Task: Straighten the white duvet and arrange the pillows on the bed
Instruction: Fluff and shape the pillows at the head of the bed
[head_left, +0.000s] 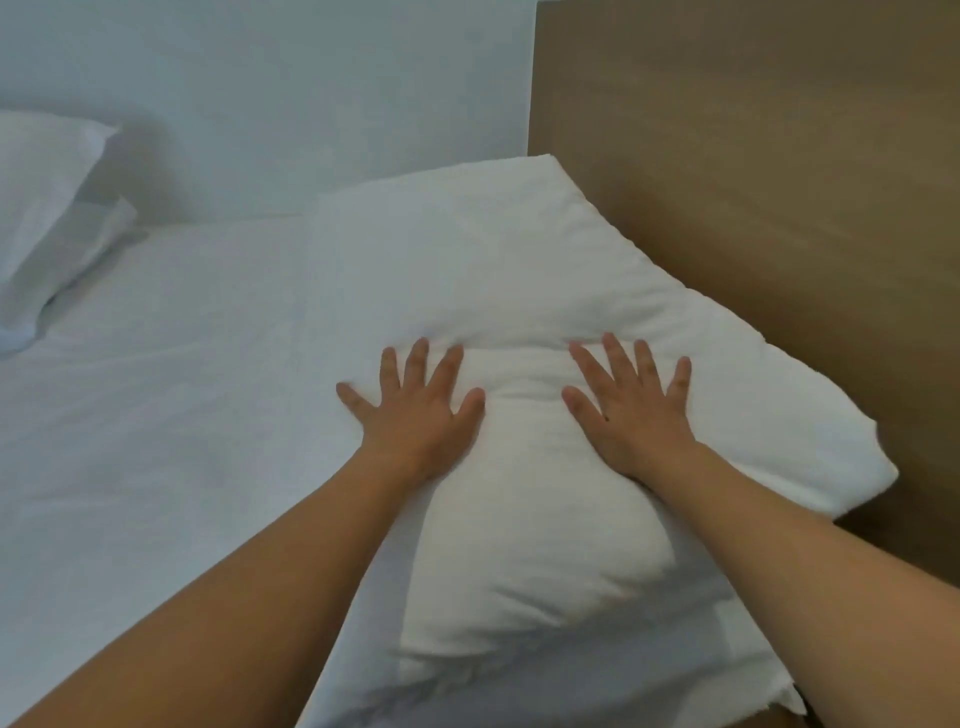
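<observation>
- Pillows are the concern at this moment: 1 second pillow (39, 208) lies well off to the left of both hands, beyond the left hand, against the pale wall (260, 78).
- White bedding (156, 389), smooth with a few shallow creases, spreads out to the left of the left hand; whether it is duvet or sheet I cannot tell.
- Left hand (415, 410) lies flat with its 5 fingers spread wide, palm pressing down on the near pillow's left part; it grips nothing.
- Near pillow (519, 291) sits directly under both hands, dented where they press, its long axis running diagonally from upper left, ahead of the fingers, to lower right.
- Right hand (631, 410) is likewise flat and splayed, pressing the pillow just beside the left hand, holding nothing.
- Brown wooden headboard (753, 182) stands to the right of the right hand, touching the pillow's far edge.
- Judging by this, both hands are equally placed; squaring the pillow along the headboard would call for turning it, with the right hand nearer that edge.
</observation>
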